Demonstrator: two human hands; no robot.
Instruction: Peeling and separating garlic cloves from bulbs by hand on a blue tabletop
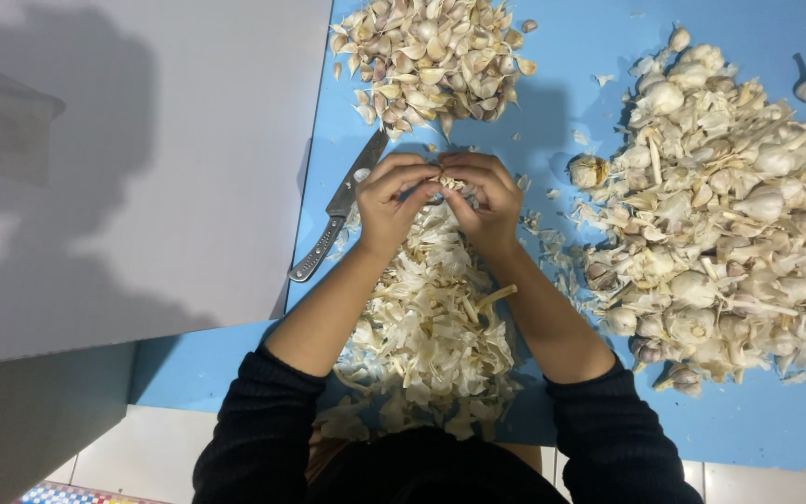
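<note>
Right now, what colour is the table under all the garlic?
Bright blue table, seen best in the head view.

Between the left hand [392, 198] and the right hand [482, 198] sits a garlic bulb [448, 184] with dry, papery skin. Below the wrists lie thin, matt, flaky peelings [431, 327] on a smooth, matt blue tabletop [235, 359]. Left of the left hand, the knife [340, 207] shows dull grey metal with a ridged handle.
</note>
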